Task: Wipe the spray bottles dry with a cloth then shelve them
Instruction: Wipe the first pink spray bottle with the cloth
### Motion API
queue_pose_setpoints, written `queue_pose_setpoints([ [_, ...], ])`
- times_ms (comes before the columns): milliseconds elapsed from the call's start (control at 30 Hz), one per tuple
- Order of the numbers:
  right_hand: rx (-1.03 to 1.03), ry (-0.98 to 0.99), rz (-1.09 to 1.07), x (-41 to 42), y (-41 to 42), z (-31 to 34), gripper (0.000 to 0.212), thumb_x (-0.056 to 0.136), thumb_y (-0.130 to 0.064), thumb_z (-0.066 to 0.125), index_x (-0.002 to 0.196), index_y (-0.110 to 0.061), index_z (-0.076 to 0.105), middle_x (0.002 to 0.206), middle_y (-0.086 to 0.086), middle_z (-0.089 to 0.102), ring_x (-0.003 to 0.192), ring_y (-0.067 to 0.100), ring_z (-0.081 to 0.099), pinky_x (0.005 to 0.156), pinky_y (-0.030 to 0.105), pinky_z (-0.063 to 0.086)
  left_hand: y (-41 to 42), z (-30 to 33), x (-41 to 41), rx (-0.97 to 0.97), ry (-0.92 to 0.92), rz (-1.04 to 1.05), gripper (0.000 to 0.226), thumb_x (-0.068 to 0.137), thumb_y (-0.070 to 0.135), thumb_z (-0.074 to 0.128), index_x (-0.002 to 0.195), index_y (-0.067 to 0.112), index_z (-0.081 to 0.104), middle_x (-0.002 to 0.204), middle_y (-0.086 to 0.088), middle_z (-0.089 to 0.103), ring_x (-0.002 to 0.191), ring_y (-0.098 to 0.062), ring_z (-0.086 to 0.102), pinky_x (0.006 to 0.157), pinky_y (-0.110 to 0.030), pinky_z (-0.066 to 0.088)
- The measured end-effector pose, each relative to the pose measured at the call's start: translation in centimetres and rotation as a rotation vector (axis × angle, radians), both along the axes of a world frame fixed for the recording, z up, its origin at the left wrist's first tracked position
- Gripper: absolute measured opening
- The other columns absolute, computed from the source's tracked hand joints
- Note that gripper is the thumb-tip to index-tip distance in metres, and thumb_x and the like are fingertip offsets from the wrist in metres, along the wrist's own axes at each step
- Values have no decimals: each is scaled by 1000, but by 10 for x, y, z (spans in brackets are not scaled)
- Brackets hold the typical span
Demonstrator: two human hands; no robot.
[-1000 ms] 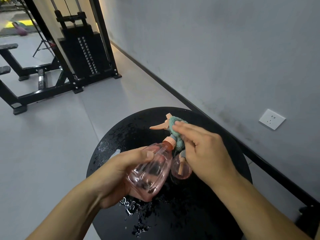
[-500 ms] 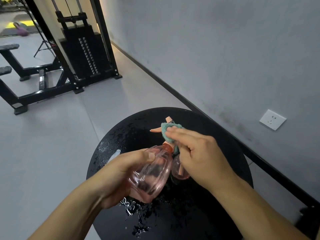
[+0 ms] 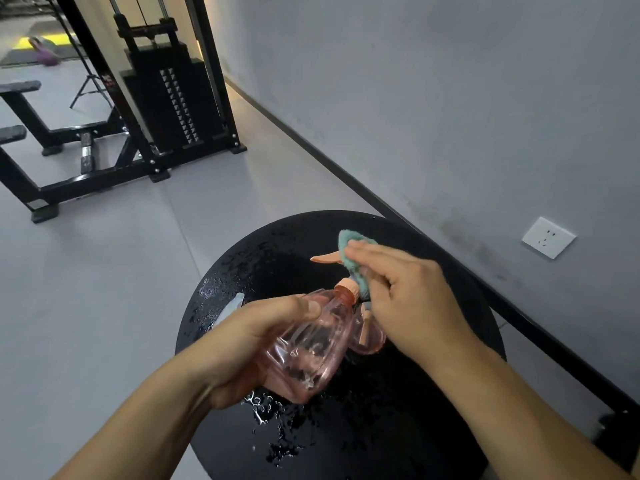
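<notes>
My left hand [image 3: 252,337] grips pink spray bottle [image 3: 304,344] round body, tilted, held above wet black round table [image 3: 433,427]. My right hand [image 3: 412,299] pinches teal cloth [image 3: 353,258] against bottle's spray head; peach trigger [image 3: 323,258] pokes out left. Second pink bottle [image 3: 369,337] on table just behind, partly hidden. Wall socket [image 3: 549,237] right, gym weight machine [image 3: 173,98] far back.

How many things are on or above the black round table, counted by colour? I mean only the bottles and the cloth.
Pink: 2, the held bottle and the second bottle behind it
Teal: 1, the cloth
White or clear: 1, a partly hidden bottle, kind uncertain
Total: 4
</notes>
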State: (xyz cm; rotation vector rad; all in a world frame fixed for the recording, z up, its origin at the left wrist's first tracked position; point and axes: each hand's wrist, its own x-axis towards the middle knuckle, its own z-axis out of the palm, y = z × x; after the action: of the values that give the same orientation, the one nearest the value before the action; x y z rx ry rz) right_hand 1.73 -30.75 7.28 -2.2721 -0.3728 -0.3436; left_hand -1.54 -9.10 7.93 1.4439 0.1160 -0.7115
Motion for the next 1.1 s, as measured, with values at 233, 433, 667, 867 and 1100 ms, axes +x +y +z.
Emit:
queue_pose_setpoints([
  [233, -69, 18, 96, -4, 9, -6, 50, 93, 1, 58, 135, -26, 63, 139, -15, 59, 130, -8, 47, 113, 19, 36, 3, -7, 1, 54, -26, -29, 46, 82, 37, 65, 125, 27, 78, 119, -16, 77, 96, -28, 74, 77, -43, 60],
  [433, -87, 61, 119, -9, 11, -4, 48, 95, -2, 57, 135, -28, 62, 139, -17, 57, 131, -11, 43, 112, 12, 32, 0, -8, 2, 62, -35, -16, 46, 83, 37, 65, 126, 27, 77, 120, -16, 77, 99, -28, 73, 87, -49, 56],
  [667, -44, 57, -38, -1, -1, -4, 48, 94, -1, 59, 133, -29, 63, 138, -16, 59, 128, -6, 49, 109, 22, 43, 3, -6, 4, 0, -73, 23, 57, 75, 42, 70, 130, 28, 75, 122, -18, 76, 98, -34, 70, 87, -54, 52],
  [867, -51, 56, -13, -4, 3, -6, 45, 96, -4, 58, 132, -30, 65, 136, -16, 61, 125, -6, 51, 108, 20, 43, 3, -6, 4, -8, -73, 59, 51, 82, 37, 67, 131, 27, 74, 112, -12, 77, 87, -27, 73, 70, -40, 57],
  [1100, -9, 43, -18, -6, 4, -7, 35, 98, -10, 60, 127, -29, 69, 129, -18, 63, 118, -8, 54, 102, 8, 41, 2, -7, 2, 4, -95, 98, 49, 80, 34, 72, 128, 28, 76, 118, -15, 78, 95, -32, 76, 72, -44, 61],
])
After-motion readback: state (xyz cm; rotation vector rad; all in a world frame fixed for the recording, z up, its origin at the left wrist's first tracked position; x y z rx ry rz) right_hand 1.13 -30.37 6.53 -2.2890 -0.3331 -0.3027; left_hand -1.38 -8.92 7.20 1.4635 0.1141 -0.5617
